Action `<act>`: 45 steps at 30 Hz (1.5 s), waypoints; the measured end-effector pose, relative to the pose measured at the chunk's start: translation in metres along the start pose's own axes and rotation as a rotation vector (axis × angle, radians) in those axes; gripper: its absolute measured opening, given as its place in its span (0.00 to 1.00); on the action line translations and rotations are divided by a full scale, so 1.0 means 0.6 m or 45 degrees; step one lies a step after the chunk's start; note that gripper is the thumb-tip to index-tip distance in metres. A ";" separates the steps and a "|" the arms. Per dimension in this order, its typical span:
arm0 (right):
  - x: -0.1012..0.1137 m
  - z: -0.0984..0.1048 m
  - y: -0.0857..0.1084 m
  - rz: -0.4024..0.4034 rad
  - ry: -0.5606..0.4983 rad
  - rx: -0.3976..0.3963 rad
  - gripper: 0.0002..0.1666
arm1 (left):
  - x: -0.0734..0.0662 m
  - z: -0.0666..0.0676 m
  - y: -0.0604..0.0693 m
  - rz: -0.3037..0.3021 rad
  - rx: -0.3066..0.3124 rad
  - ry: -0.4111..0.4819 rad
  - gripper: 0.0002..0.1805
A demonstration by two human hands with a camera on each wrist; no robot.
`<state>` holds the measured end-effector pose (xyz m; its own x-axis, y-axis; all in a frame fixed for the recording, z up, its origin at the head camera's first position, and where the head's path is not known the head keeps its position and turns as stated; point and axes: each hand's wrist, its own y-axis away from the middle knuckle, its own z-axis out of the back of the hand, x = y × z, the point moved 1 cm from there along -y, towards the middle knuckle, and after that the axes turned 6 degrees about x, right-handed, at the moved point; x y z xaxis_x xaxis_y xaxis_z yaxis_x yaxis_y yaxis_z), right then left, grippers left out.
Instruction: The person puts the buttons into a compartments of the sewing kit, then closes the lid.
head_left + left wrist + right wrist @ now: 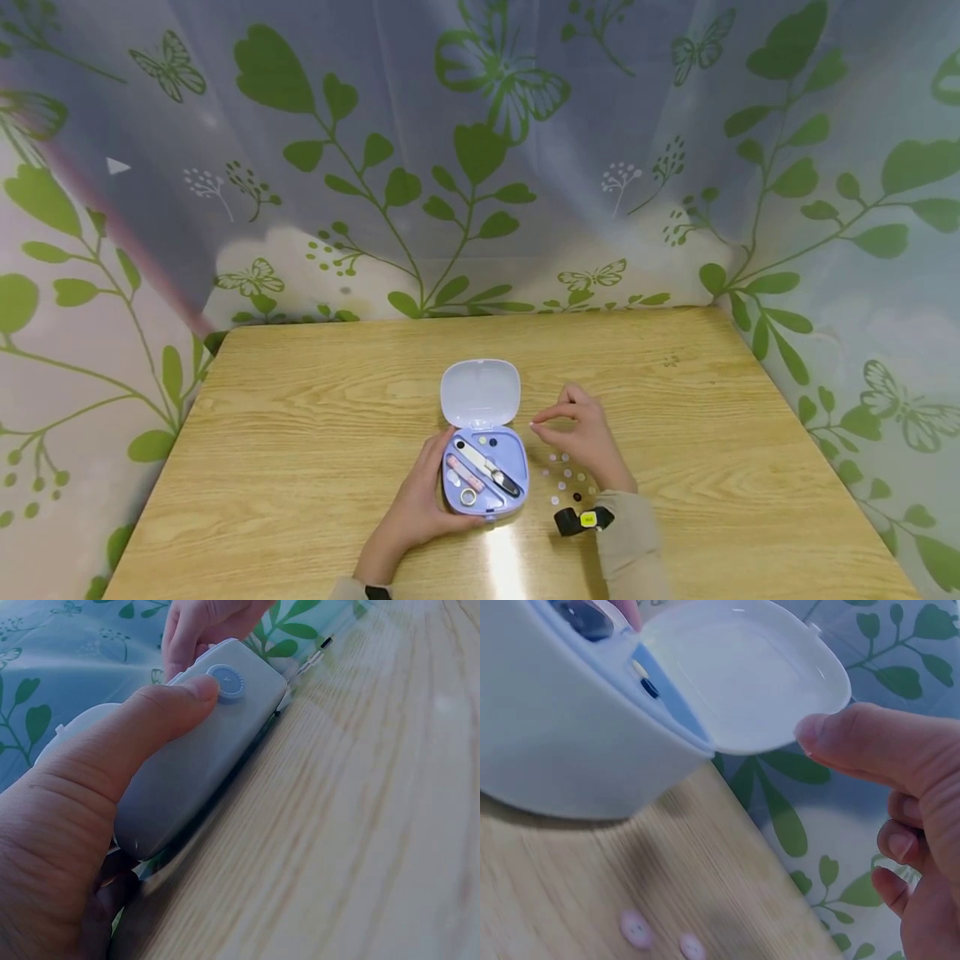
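Sewing box (513, 456), lid (481, 392) raised, presumably for access. Left hand (422, 497): gripping box's left side, likely steadying. Right hand (587, 435): right of box, pinching pale piece (532, 425). Buttons (562, 485): box's right.

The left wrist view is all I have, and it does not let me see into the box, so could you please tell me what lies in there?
Observer: A long white-and-black tool lies diagonally across the inside of the blue box.
Operator: Thank you. Is there anything on the table to the right of it?
Observer: Yes, several small buttons, most of them pale, lie loose there.
Operator: I cannot make out the fingertips of the right hand; are they holding something?
Observer: They seem to pinch a small pale thing between thumb and forefinger, though it is too small to name for certain.
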<state>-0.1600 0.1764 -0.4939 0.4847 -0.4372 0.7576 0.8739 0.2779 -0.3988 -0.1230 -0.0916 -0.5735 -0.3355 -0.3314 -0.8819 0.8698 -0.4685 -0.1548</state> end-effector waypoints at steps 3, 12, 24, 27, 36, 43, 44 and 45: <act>-0.015 -0.014 -0.001 -0.015 -0.010 0.020 0.09 | 0.000 0.000 0.001 0.000 0.002 -0.002 0.73; -0.035 -0.047 -0.002 0.053 -0.053 0.075 0.09 | 0.003 0.000 0.000 -0.025 -0.002 -0.011 0.72; -0.049 -0.073 0.000 0.088 0.052 0.133 0.08 | 0.005 0.001 -0.002 -0.090 -0.026 -0.055 0.73; -0.045 -0.075 0.001 0.064 0.060 0.133 0.08 | 0.005 0.001 -0.002 -0.098 -0.028 -0.060 0.72; -0.043 -0.079 0.004 0.069 0.087 0.108 0.09 | 0.003 0.002 -0.002 -0.088 -0.026 -0.080 0.73; -0.042 -0.082 0.007 0.092 0.108 0.091 0.08 | 0.003 0.002 -0.002 -0.069 -0.012 -0.053 0.73; -0.041 -0.082 0.007 0.088 0.109 0.090 0.08 | 0.003 0.002 -0.002 -0.073 -0.013 -0.055 0.73; -0.040 -0.082 0.007 0.085 0.112 0.090 0.08 | 0.003 0.001 -0.002 -0.074 -0.014 -0.056 0.73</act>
<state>-0.1661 0.1460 -0.5394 0.5456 -0.4885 0.6809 0.8365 0.3672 -0.4068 -0.1248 -0.0923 -0.5747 -0.4013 -0.3398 -0.8506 0.8521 -0.4791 -0.2107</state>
